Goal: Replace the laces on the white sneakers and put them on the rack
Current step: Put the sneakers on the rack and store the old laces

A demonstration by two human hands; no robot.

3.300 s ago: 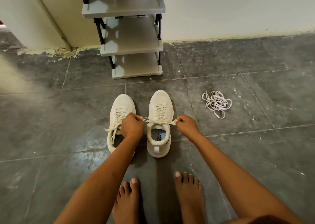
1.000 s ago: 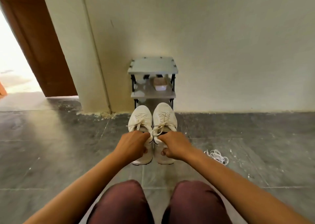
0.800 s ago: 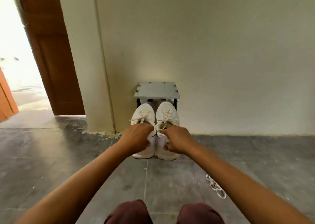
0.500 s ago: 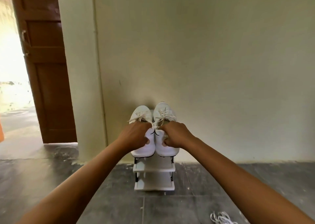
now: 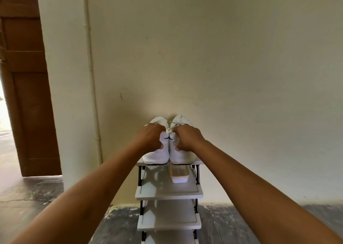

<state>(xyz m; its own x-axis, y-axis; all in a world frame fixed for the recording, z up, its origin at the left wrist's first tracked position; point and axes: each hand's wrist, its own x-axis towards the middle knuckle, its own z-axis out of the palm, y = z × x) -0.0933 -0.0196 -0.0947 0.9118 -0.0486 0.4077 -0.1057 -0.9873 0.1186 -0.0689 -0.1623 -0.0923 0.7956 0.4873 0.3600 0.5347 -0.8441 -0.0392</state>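
Note:
Two white sneakers stand side by side on the top shelf of the grey shoe rack (image 5: 199,162), heels toward me, toes near the wall. My left hand (image 5: 150,137) grips the collar of the left sneaker (image 5: 156,155). My right hand (image 5: 187,137) grips the collar of the right sneaker (image 5: 181,156). White laces show between my hands at the tongues. The soles look level with the shelf; my hands and the shoes hide most of the shelf top.
The rack stands against a cream wall (image 5: 222,67), with lower shelves (image 5: 154,192) beneath. A small white container (image 5: 179,176) sits on the second shelf. A brown door (image 5: 27,95) is at left beside a pillar. The floor (image 5: 37,191) is dark tile.
I lifted both sneakers from the floor, one in each hand, and brought them up onto the rack's top shelf. The pile of old laces on the floor has dropped out of view.

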